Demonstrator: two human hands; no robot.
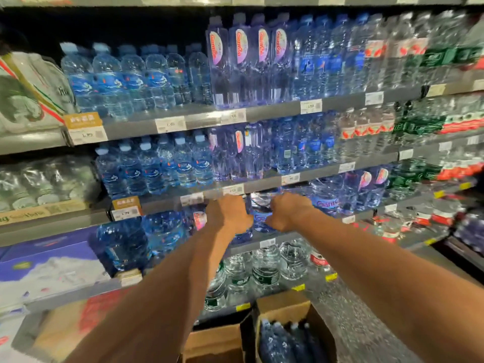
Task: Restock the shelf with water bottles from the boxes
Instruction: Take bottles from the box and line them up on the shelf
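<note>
Both my arms reach forward to the third shelf (288,238) from the top. A large clear-blue water bottle (262,213) with a blue label stands there between my hands. My left hand (229,214) presses its left side and my right hand (289,212) grips its right side. An open cardboard box (285,307) on the floor below holds several dark blue bottles (285,341) standing upright. More bottles of the same brand (324,200) stand right of my hands.
Shelves above are packed with blue and purple bottles (243,61). Green-labelled clear bottles (264,268) fill the lower shelf. A second cardboard box (217,341) sits left of the open one. Wrapped bottle packs (47,268) lie at the left.
</note>
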